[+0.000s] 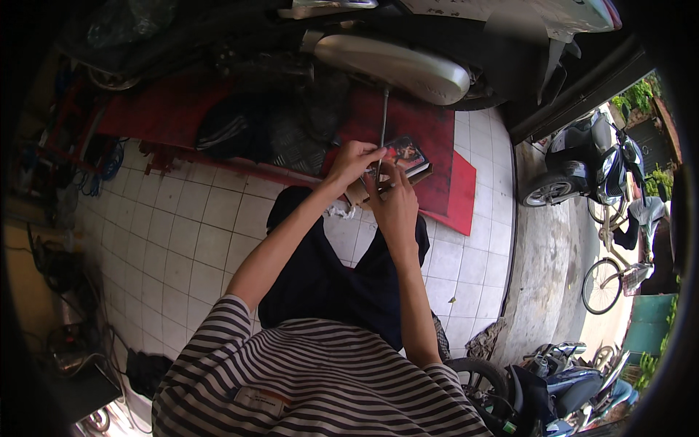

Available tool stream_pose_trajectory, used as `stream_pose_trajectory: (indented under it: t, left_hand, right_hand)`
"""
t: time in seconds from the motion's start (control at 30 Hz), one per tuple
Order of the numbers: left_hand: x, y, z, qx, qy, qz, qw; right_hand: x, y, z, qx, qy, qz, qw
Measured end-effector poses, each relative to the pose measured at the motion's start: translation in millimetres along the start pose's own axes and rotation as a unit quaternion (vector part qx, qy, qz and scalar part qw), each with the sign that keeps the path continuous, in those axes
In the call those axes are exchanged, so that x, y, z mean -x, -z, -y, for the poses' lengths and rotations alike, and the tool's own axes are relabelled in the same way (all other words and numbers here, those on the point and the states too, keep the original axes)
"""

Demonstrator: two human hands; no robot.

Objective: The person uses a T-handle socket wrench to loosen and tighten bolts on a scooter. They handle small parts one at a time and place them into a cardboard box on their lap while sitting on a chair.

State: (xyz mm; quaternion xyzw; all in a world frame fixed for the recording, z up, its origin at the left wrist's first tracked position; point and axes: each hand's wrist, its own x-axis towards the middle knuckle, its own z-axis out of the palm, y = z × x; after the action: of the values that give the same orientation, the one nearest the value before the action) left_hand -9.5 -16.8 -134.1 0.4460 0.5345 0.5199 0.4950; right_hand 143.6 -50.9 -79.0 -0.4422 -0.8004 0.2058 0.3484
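A long, thin metal wrench shaft [384, 120] runs from the underside of a silver engine cover [393, 65] on a motorcycle down to my hands. My left hand [354, 162] pinches the shaft with thumb and fingers near its lower end. Just below and to the right, my right hand [395, 200] has its fingers curled about the tool's end, whose shape they mostly hide. Behind my right hand, a small printed cardboard box [409, 154] lies on the red lift platform [460, 191].
Dark cloth with white stripes [231, 131] lies on the platform, left of a ridged metal plate [298, 151]. White floor tiles [193, 207] surround my knees. To the right, a parked scooter [582, 164] and a bicycle [603, 285] stand outside; more motorcycles [561, 390] are at lower right.
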Motion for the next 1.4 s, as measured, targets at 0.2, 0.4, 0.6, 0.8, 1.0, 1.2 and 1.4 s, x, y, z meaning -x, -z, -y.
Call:
stream_pose_trajectory:
  t: [0.2, 0.4, 0.6, 0.8, 1.0, 1.2, 1.4]
  left_hand:
    - [-4.6, -3.4, -2.0, 0.133, 0.076, 0.060, 0.986]
    - [-8.2, 10.7, -14.5, 0.152, 0.112, 0.110, 0.976]
    - [-16.2, 15.4, -12.3, 0.096, 0.089, 0.143, 0.981]
    - [-17.2, 7.3, -15.0, 0.176, 0.110, 0.135, 0.969]
    - [-12.3, 11.4, -19.2, 0.164, 0.085, 0.132, 0.974]
    - [-21.6, 13.1, -22.5, 0.136, 0.068, 0.144, 0.978]
    - [-28.7, 18.9, -14.7, 0.115, 0.112, 0.156, 0.975]
  right_hand:
    - [54.1, 0.8, 26.9, -0.060, -0.072, -0.020, 0.995]
    - [72.2, -31.9, 20.6, -0.270, -0.117, 0.113, 0.949]
    - [68.5, -31.8, 8.9, -0.305, -0.100, 0.176, 0.931]
    - [70.6, -33.6, 7.0, -0.399, -0.193, 0.199, 0.874]
    - [81.1, -24.2, -31.1, -0.549, -0.339, 0.006, 0.764]
    - [68.4, -19.5, 34.7, -0.492, -0.217, -0.077, 0.840]
    - [61.3, -19.3, 41.1, -0.458, -0.207, 0.122, 0.856]
